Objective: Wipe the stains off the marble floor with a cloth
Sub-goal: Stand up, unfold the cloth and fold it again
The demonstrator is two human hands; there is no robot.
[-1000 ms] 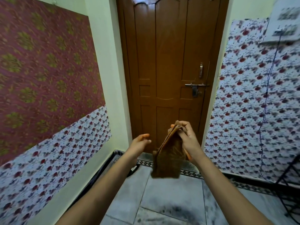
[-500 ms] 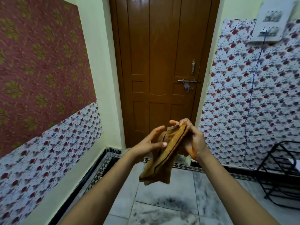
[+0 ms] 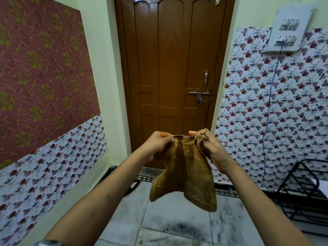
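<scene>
Left hand and right hand each grip — pinching — brown cloth, hanging above marble floor

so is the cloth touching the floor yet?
No, the cloth hangs in the air, pinched at its top edge by the left hand and right hand, above the marble floor.

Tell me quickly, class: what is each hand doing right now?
Left hand: pinches the cloth at its top edge.
Right hand: pinches the cloth's other top corner.
</scene>
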